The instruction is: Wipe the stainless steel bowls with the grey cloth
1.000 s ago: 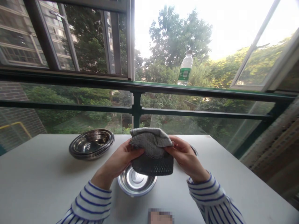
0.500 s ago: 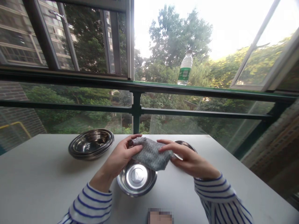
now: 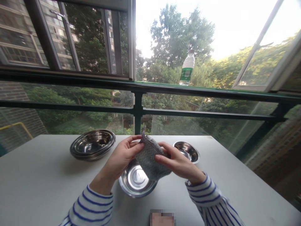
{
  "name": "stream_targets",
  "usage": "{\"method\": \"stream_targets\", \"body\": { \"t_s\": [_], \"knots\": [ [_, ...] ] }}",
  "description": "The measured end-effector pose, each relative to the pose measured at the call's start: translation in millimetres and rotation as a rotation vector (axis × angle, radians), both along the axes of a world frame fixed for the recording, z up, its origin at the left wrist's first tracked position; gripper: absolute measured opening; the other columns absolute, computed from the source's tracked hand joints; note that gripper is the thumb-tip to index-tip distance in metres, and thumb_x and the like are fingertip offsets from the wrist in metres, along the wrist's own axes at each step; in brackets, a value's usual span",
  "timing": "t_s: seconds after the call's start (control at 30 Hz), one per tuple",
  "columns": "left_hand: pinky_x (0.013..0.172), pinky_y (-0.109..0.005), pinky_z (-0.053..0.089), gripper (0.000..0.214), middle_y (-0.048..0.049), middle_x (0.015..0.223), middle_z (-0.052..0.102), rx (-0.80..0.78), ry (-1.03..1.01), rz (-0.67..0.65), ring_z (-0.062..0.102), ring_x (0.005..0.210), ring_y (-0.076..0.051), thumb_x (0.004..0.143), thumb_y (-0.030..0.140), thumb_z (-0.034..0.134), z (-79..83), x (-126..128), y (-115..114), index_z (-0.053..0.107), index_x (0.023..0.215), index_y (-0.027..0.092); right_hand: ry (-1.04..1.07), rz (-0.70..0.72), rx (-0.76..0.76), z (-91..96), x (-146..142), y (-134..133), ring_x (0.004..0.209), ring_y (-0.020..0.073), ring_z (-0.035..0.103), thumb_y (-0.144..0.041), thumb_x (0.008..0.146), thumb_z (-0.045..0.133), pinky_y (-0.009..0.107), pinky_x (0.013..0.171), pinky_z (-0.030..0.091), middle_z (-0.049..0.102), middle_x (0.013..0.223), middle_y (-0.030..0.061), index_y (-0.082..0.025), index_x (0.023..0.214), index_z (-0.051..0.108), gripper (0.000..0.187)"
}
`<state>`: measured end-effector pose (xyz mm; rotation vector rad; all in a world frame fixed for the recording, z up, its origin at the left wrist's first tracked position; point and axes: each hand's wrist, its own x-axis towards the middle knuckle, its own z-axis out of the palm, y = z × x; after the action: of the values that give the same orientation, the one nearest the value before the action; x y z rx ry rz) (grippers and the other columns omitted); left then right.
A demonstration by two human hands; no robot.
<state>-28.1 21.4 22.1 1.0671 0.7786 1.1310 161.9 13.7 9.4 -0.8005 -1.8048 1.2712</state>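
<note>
A grey patterned cloth [image 3: 151, 160] is held up between my two hands, above a shiny metal bowl [image 3: 135, 187]. My left hand [image 3: 125, 153] pinches its upper left corner between thumb and fingers. On the other side, my right hand [image 3: 175, 158] grips the cloth's right edge, thumb in front and fingers behind. The bowl stands on the white table with its inside facing up; the cloth hides its upper right part.
Several nested metal bowls [image 3: 92, 146] stand at the back left of the white table [image 3: 47, 188]. Behind my right hand is another metal bowl [image 3: 189, 150]. A plastic bottle [image 3: 187, 69] stands on the railing [image 3: 207, 92]. A pixelated patch [image 3: 162, 218] covers something at the near edge.
My right hand has moved left and slightly nearer, its thumb now in front of the cloth. The cloth is turned and hangs lower, its upper left corner sticking up. More of the right bowl shows.
</note>
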Motion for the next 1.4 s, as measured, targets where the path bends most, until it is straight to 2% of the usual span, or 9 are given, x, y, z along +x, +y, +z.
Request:
{"method": "stream_targets", "body": {
  "t_s": [0.13,0.37,0.6,0.77,0.9,1.07,1.23,1.33,1.4],
  "knots": [
    [0.069,-0.030,0.047,0.047,-0.0065,0.080,0.071,0.012,0.112,0.016,0.065,0.075,-0.020,0.065,0.026,0.074,1.1,4,-3,0.055,0.106,0.014,0.152,0.070,-0.115,-4.3,-7,-1,0.088,0.0176,0.063,-0.033,0.080,0.061,0.029,0.078,0.049,0.066,0.096,0.0031,-0.020,0.116,0.054,0.038],
    [0.063,-0.027,0.045,0.042,-0.0055,0.080,0.069,0.168,0.294,0.326,0.060,0.071,-0.016,0.069,0.039,0.067,6.1,-8,3,0.058,0.101,0.013,0.295,-0.188,-0.155,-6.9,-8,4,0.078,0.0154,0.062,-0.033,0.078,0.061,0.024,0.068,0.048,0.067,0.088,0.0015,-0.019,0.100,0.060,0.025],
    [0.069,-0.031,0.043,0.046,-0.0089,0.080,0.066,0.206,0.762,0.600,0.059,0.072,-0.021,0.067,0.048,0.064,-36.4,-42,1,0.064,0.094,0.011,0.287,-0.275,-0.132,-3.3,-2,6,0.070,0.0132,0.060,-0.030,0.078,0.062,0.021,0.062,0.045,0.066,0.079,-0.0007,-0.018,0.102,0.056,0.028],
    [0.045,-0.025,0.038,0.045,-0.0095,0.078,0.066,-0.097,0.706,0.401,0.056,0.061,-0.019,0.070,0.051,0.059,-60.4,-50,-24,0.066,0.087,0.011,0.429,-0.296,-0.287,-1.7,-5,3,0.076,0.0157,0.062,-0.028,0.074,0.065,0.023,0.066,0.048,0.068,0.084,0.0023,-0.016,0.096,0.060,0.025],
    [0.043,-0.023,0.039,0.039,-0.0028,0.062,0.060,-0.192,0.553,0.315,0.054,0.056,-0.016,0.070,0.051,0.059,-73.7,-43,-35,0.065,0.079,0.014,0.519,-0.356,-0.408,-11.4,0,-6,0.076,0.0188,0.064,-0.029,0.073,0.064,0.026,0.064,0.051,0.068,0.082,0.0058,-0.013,0.086,0.062,0.021],
    [0.042,-0.023,0.040,0.030,0.0032,0.047,0.052,-0.252,0.434,0.301,0.049,0.043,-0.013,0.070,0.046,0.062,-90.8,-34,-38,0.064,0.071,0.015,0.579,-0.490,-0.412,-29.1,15,-24,0.081,0.0184,0.065,-0.031,0.073,0.066,0.026,0.067,0.052,0.068,0.091,0.0039,-0.016,0.096,0.061,0.028],
    [0.068,-0.030,0.051,0.034,-0.0052,0.091,0.072,-0.235,0.278,0.403,0.065,0.085,-0.023,0.074,0.037,0.062,-85.8,-23,-43,0.067,0.103,0.021,0.612,-0.711,-0.254,-47.4,25,-30,0.087,0.0179,0.063,-0.033,0.072,0.068,0.028,0.073,0.053,0.067,0.099,0.0018,-0.021,0.105,0.058,0.036],
    [0.099,-0.031,0.037,0.032,-0.0050,0.117,0.065,-0.146,0.223,0.505,0.048,0.121,-0.023,0.075,0.035,0.063,-81.7,-17,-47,0.068,0.104,0.022,0.454,-0.759,-0.118,-58.7,29,-28,0.086,0.0197,0.064,-0.037,0.078,0.063,0.031,0.073,0.053,0.067,0.099,0.0045,-0.020,0.108,0.057,0.035],
    [0.106,-0.033,0.030,0.034,-0.0044,0.123,0.061,-0.145,0.180,0.502,0.042,0.127,-0.022,0.076,0.035,0.063,-80.7,-14,-50,0.067,0.107,0.023,0.252,-0.811,0.023,-64.7,31,-29,0.085,0.0215,0.065,-0.037,0.082,0.057,0.035,0.073,0.053,0.068,0.097,0.0067,-0.019,0.111,0.056,0.034]
  ]
}}
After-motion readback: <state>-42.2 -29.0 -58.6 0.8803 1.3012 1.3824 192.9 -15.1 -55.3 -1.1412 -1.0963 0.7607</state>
